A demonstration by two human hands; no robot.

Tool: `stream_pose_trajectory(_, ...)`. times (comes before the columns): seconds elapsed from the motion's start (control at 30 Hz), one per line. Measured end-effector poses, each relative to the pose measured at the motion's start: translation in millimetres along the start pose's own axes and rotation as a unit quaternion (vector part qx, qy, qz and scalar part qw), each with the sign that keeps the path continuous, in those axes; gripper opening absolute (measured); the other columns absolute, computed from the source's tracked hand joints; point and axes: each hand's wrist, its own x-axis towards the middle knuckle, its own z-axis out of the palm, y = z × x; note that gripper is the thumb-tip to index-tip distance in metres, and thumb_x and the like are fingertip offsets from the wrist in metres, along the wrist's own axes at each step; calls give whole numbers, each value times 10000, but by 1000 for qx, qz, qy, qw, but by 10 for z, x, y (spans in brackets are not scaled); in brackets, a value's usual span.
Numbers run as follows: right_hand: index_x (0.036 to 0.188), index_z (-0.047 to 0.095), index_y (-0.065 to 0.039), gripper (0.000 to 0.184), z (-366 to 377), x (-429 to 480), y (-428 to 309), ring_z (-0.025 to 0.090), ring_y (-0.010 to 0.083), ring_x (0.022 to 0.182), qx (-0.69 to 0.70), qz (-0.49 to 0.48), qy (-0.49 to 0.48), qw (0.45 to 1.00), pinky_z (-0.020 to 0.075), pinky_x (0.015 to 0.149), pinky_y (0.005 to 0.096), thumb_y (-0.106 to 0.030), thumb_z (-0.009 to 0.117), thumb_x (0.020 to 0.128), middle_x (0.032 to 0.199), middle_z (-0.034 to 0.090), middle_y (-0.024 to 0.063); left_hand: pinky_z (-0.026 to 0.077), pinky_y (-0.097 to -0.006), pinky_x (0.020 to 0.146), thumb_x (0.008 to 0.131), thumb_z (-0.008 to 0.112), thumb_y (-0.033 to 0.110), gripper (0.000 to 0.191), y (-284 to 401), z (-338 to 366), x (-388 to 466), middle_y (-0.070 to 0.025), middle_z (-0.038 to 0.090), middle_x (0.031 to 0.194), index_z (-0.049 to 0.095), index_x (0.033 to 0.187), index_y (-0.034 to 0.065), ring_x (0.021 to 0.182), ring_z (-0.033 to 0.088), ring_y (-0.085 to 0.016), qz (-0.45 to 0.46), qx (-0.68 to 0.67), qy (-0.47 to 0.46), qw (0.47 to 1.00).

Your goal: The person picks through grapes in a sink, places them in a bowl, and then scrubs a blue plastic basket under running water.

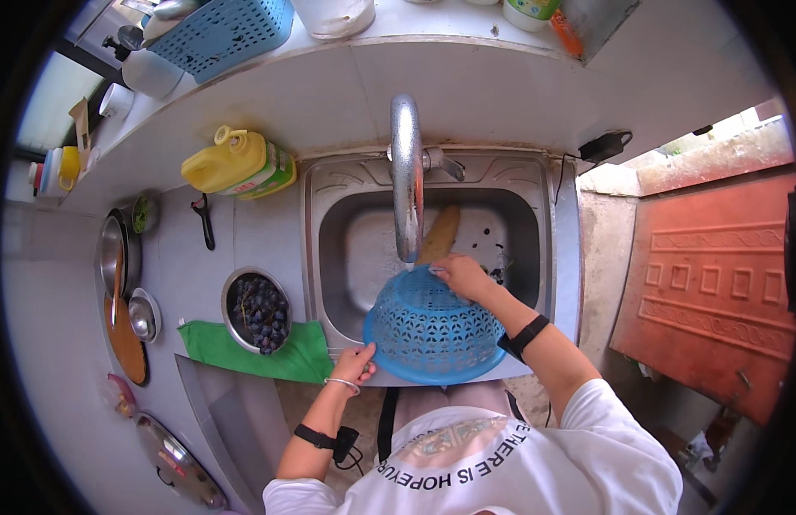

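Observation:
A blue plastic colander is tipped on its side over the front edge of the stainless steel sink, its base towards the tap. My left hand grips its rim at the left. My right hand is on its base, just below the spout of the chrome tap, where water seems to run. Behind the colander, a long tan loofah-like thing lies in the basin. Small dark scraps are scattered to its right. Left of the sink, a steel bowl holds dark grapes.
Under the bowl lies a green cloth. A yellow jug and a black-handled peeler are behind it. Farther left are a steel pot, a round wooden board and a pot lid. A red door stands at the right.

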Motion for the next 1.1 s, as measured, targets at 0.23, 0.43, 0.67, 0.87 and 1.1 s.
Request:
stream_pose_trajectory(0.23,944,593,-97,230,-393,-262,-371,523,309,796,45,-161,34,985,422,705,369,-225,523,767,835,539,137,197,-173,296,779,542,177,156,45,73,104,-24,464,514,473,709,55,348,348,-60,46,-139,-76,986)
stream_pose_trajectory(0.43,990,569,-73,272,-600,-200,-502,524,317,843,137,-39,194,971,423,727,378,-239,474,797,935,533,149,213,-187,293,781,514,155,168,153,-157,336,-22,449,472,474,648,60,328,338,-69,128,-95,19,987)
stream_pose_trajectory(0.67,1084,495,-71,354,-121,122,-433,498,309,934,58,-13,9,998,374,829,407,-295,353,850,1034,499,197,218,-203,286,781,513,156,177,179,-297,482,-28,445,460,481,646,47,314,329,-72,123,-56,18,991)
stream_pose_trajectory(0.87,1129,468,-86,369,173,357,-390,443,298,1052,27,3,-53,998,346,886,374,-304,339,860,1123,476,160,235,-206,297,782,513,157,186,80,-303,560,-31,454,462,483,640,41,318,340,-76,109,-73,25,991)
stream_pose_trajectory(1.1,1152,444,-69,375,117,375,-311,439,296,1061,15,1,-55,998,345,895,346,-285,366,856,1130,487,138,239,-206,301,782,517,161,177,73,-260,539,-20,436,456,503,664,31,320,341,-78,119,-91,9,989)
